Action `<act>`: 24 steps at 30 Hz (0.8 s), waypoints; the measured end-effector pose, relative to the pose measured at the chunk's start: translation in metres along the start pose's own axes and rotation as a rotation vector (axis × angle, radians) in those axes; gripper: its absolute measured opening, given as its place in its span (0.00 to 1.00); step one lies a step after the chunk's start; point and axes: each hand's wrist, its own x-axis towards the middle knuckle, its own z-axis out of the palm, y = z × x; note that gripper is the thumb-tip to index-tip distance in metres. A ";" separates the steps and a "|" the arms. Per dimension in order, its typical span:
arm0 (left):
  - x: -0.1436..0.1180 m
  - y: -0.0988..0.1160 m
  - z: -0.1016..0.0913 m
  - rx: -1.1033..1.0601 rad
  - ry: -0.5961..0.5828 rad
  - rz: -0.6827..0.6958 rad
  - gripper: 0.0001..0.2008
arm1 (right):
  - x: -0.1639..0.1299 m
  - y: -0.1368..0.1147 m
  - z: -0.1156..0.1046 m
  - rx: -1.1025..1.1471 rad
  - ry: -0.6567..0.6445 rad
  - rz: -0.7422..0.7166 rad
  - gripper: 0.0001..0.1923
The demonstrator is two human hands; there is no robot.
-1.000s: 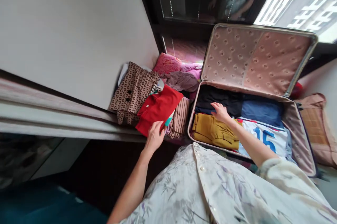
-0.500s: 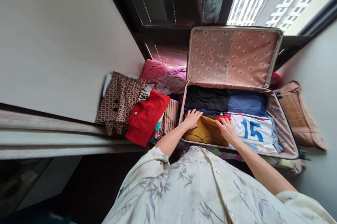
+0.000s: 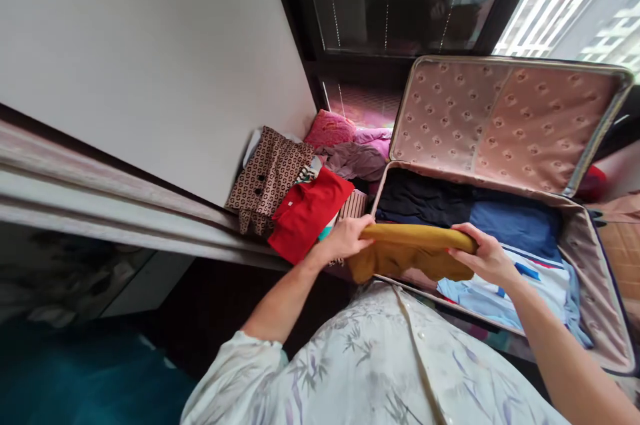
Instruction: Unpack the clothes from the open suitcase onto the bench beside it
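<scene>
A folded mustard-yellow garment (image 3: 415, 256) is lifted above the near left corner of the open suitcase (image 3: 595, 292). My left hand (image 3: 345, 238) grips its left end and my right hand (image 3: 483, 255) grips its right end. Inside the suitcase lie a black garment (image 3: 420, 197), a blue one (image 3: 515, 222) and a white and light-blue shirt (image 3: 530, 285), partly hidden by my right arm.
Left of the suitcase is a pile of clothes: a red top (image 3: 307, 212), a brown patterned jacket (image 3: 267, 178), pink and mauve pieces (image 3: 345, 142). The suitcase lid (image 3: 500, 122) stands open against a dark window. A white wall panel (image 3: 150, 58) and ledge run along the left.
My left hand left the red top and came to the suitcase. Both hands then gripped the mustard garment and raised it off the suitcase floor.
</scene>
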 end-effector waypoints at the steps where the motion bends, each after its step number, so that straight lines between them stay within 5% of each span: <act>1: -0.011 -0.004 -0.025 -0.009 0.030 -0.036 0.14 | 0.014 -0.020 0.007 0.074 0.009 -0.030 0.20; 6: -0.039 -0.056 -0.135 0.192 0.233 -0.251 0.13 | 0.111 -0.091 0.088 0.359 0.026 -0.139 0.33; 9: -0.041 -0.100 -0.156 0.449 0.399 -0.473 0.17 | 0.152 -0.087 0.127 0.411 0.051 -0.106 0.40; 13: -0.049 -0.146 -0.116 0.470 0.365 -0.550 0.20 | 0.147 -0.019 0.122 0.374 0.121 0.016 0.35; 17: -0.065 -0.169 -0.039 0.321 0.312 -0.485 0.19 | 0.079 0.089 0.063 0.182 0.256 0.303 0.26; 20: -0.073 -0.170 0.011 0.280 0.379 -0.489 0.16 | 0.003 0.158 0.008 -0.146 0.362 0.571 0.24; 24: -0.060 -0.140 0.055 0.193 0.541 -0.372 0.12 | -0.085 0.209 -0.033 -0.466 0.376 0.785 0.23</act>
